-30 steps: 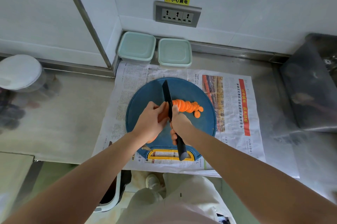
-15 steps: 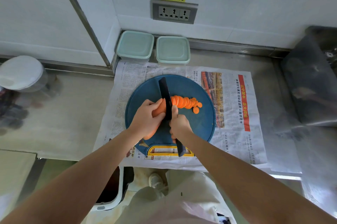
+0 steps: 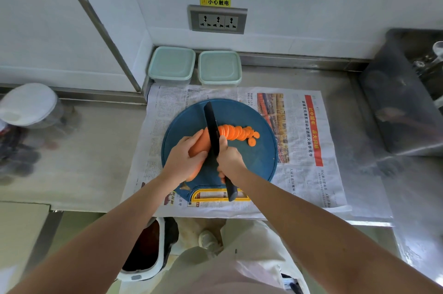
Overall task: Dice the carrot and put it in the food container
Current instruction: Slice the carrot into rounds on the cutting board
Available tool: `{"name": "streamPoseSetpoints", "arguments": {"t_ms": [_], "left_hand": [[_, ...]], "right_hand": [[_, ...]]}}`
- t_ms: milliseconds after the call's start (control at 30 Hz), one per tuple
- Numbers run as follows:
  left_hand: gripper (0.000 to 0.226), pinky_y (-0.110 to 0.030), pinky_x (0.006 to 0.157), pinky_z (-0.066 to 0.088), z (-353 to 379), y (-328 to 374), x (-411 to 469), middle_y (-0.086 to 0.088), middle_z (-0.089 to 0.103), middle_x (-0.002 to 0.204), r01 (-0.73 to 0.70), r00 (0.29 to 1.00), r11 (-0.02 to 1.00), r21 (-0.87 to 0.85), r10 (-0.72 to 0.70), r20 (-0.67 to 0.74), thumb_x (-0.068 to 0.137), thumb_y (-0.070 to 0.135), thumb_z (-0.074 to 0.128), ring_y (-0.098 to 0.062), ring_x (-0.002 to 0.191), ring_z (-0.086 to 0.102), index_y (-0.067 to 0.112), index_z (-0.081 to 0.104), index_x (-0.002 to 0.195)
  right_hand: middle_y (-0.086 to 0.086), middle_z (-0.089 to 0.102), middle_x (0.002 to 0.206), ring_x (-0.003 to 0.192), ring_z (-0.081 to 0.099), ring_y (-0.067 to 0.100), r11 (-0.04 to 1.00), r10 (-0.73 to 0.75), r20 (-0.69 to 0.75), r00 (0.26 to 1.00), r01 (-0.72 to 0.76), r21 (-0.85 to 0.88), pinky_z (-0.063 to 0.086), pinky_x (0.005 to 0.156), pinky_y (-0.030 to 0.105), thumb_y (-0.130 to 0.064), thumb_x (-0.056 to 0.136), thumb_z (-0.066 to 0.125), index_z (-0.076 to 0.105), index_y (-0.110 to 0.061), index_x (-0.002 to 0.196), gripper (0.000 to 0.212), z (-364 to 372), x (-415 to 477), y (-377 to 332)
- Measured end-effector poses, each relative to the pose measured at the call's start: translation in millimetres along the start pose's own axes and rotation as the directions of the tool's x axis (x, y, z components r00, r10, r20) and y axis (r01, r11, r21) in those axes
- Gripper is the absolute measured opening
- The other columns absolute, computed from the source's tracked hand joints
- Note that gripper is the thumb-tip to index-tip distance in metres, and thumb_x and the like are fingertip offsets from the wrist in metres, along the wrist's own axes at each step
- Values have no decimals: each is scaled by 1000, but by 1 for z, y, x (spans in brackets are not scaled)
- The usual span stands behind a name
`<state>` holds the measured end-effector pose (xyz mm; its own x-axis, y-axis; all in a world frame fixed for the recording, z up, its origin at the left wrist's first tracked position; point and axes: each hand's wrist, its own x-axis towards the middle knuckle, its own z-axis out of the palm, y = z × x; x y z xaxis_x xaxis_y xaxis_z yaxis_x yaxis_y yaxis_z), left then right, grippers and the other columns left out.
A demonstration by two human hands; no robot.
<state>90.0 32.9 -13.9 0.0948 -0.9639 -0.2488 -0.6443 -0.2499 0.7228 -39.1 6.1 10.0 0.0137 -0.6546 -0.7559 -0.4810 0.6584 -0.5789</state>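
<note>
An orange carrot (image 3: pixel 201 143) lies on the round blue cutting board (image 3: pixel 254 159). My left hand (image 3: pixel 183 160) grips its uncut part from the left. A row of cut carrot slices (image 3: pixel 237 132) fans out to the right of the blade, with one loose slice (image 3: pixel 251 141) just below it. My right hand (image 3: pixel 230 160) holds the black knife (image 3: pixel 212 130) by its handle, the blade standing across the carrot between hand and slices. Two lidded pale-green food containers (image 3: pixel 171 66) (image 3: pixel 219 68) stand against the back wall.
Newspaper (image 3: pixel 304 140) covers the steel counter under the board. A white-lidded jar (image 3: pixel 27 103) sits at the far left. A steel sink (image 3: pixel 407 92) lies at the right. A wall socket (image 3: pixel 217 21) is above the containers. A bin (image 3: pixel 146 248) stands on the floor below the counter edge.
The knife and both hands have kept their place on the carrot while slicing; the row of slices beside the blade looks a little longer. The camera view has shifted slightly.
</note>
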Motion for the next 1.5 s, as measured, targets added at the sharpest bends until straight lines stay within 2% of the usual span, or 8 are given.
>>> {"name": "streamPoseSetpoints", "arguments": {"t_ms": [100, 167, 267, 467, 700, 1200, 1367, 1500], "left_hand": [[60, -23, 97, 30, 0, 2, -1, -5, 45, 139, -5, 1000, 1000, -3, 5, 1, 95, 26, 55, -21, 123, 45, 29, 27, 149], [60, -22, 96, 31, 0, 4, -1, -6, 46, 137, -6, 1000, 1000, 12, 6, -3, 95, 27, 55, -22, 122, 46, 28, 28, 149], [61, -22, 95, 33, 2, 5, 1, -6, 46, 136, 2, 1000, 999, 54, -2, -2, 95, 31, 56, -24, 121, 47, 27, 28, 149], [67, -32, 103, 39, 4, 6, 1, -9, 42, 141, 9, 1000, 992, 122, -9, 5, 93, 32, 58, -28, 124, 47, 24, 24, 150], [65, -29, 101, 40, 5, 10, -1, -10, 42, 140, -11, 1000, 993, 121, 12, -8, 93, 31, 58, -28, 123, 48, 23, 26, 150], [65, -29, 101, 40, 5, 11, -3, -10, 43, 140, -2, 1000, 993, 122, 2, -6, 93, 33, 58, -28, 123, 48, 23, 28, 149], [62, -33, 100, 41, 4, 14, -4, -9, 48, 136, 20, 999, 996, 84, -17, -39, 89, 31, 64, -27, 121, 50, 19, 37, 144], [59, -30, 97, 42, 5, 12, -4, -7, 51, 131, 36, 998, 998, 53, -33, -54, 87, 29, 67, -24, 117, 53, 14, 42, 137]], "right_hand": [[7, 47, 64, 48, 44, 18, 1000, 21, -3, 1000, -21, 16, 42, 47, 24, -59, 99, 17, 47, -13, 78, 59, -2, -3, 4], [8, 46, 64, 46, 42, 18, 1000, -28, 13, 1000, 28, 10, 43, 48, 24, -56, 100, 17, 41, -19, 70, 53, -4, -7, 7], [5, 43, 58, 44, 40, 16, 997, -61, 20, 998, 60, 55, 39, 44, 21, -61, 98, 18, 41, -15, 67, 60, -11, -14, 5], [4, 43, 58, 45, 41, 16, 996, -65, 42, 997, 62, 61, 40, 46, 23, -60, 97, 19, 43, -12, 70, 60, -18, -22, -3], [6, 46, 60, 45, 43, 16, 999, -40, 27, 999, 40, -3, 42, 47, 22, -61, 97, 17, 46, -11, 73, 63, -16, -23, 1], [5, 47, 61, 44, 43, 14, 997, 65, 41, 997, -66, 38, 40, 46, 20, -62, 97, 20, 47, -11, 75, 62, -12, -32, -4], [11, 46, 75, 52, 43, 16, 997, 57, 38, 998, -55, -47, 46, 57, 26, -41, 104, 23, 42, -18, 81, 38, -11, -34, -5], [7, 41, 59, 44, 38, 18, 978, 206, 79, 975, -206, 3, 39, 49, 26, -56, 99, 22, 42, -11, 69, 58, -16, -37, -22]]}}
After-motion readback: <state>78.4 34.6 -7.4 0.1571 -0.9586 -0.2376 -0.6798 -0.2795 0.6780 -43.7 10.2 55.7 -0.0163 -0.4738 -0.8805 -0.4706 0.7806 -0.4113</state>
